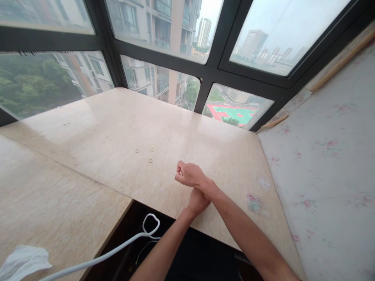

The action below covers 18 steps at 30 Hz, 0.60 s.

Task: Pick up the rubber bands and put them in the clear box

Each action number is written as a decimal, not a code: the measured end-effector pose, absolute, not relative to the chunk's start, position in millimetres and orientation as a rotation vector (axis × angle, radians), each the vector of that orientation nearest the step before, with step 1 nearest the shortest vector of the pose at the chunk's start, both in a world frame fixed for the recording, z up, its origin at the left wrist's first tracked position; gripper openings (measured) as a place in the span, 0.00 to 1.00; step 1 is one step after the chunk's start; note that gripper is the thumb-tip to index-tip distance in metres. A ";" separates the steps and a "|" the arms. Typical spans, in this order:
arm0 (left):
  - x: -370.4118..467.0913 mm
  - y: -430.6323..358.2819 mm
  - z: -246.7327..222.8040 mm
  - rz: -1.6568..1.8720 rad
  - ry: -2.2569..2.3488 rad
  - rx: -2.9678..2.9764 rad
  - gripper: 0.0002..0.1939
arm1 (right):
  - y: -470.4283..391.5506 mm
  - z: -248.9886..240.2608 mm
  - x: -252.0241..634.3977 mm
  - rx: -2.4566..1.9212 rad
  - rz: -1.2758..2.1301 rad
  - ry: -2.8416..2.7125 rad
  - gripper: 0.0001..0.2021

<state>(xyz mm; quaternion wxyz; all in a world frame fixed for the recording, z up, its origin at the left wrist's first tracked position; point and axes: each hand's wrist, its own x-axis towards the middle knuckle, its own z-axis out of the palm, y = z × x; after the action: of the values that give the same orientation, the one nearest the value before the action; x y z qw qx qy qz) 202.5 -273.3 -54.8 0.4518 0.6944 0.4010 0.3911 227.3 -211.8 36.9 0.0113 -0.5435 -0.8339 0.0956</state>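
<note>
Three thin yellowish rings lie on the marble-patterned sill: one at the left point(137, 151), one at the upper right point(152, 150) and one lower down point(150, 160). To the right of them is my right hand point(190, 174), its fingers curled closed; whether it holds anything small is hidden. My left hand point(199, 201) rests below it, where the right wrist crosses over it, and its fingers are out of sight. A small clear bag point(254, 203) with pink and green items lies to the right of my forearms.
The stone sill point(96, 128) meets dark-framed windows at the back and a flowered wall point(331, 168) at the right. A white cable point(117, 248) loops over the dark gap below. White tissue point(25, 262) lies at the lower left. Another clear wrapper point(265, 182) sits near the wall.
</note>
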 end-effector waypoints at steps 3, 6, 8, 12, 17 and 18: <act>204.8 -272.3 -55.8 0.967 1.029 1.704 0.05 | -227.5 42.3 259.9 -1.735 0.409 -2.323 0.05; 204.2 -271.9 -50.7 0.967 1.021 1.780 0.07 | -249.4 42.4 297.3 -1.702 0.572 -1.973 0.03; 202.8 -271.5 -44.7 0.979 0.990 1.848 0.09 | -267.9 39.4 322.5 -1.670 0.645 -1.813 0.07; 201.0 -270.9 -35.9 0.959 0.964 1.868 0.10 | -312.3 30.4 370.5 -1.694 0.719 -1.475 0.15; 201.6 -271.3 -34.6 0.932 0.981 1.895 0.11 | -369.3 24.9 425.3 -1.834 0.630 -1.175 0.16; 201.7 -271.4 -34.5 0.923 0.987 1.899 0.11 | -378.9 24.7 434.6 -1.871 0.598 -1.137 0.17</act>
<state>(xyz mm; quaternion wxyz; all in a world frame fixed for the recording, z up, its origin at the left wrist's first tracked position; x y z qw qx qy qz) 201.7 -271.4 -34.5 0.3942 0.7488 0.3891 0.3639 434.6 -378.9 24.7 0.4223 -0.7472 -0.4542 0.2389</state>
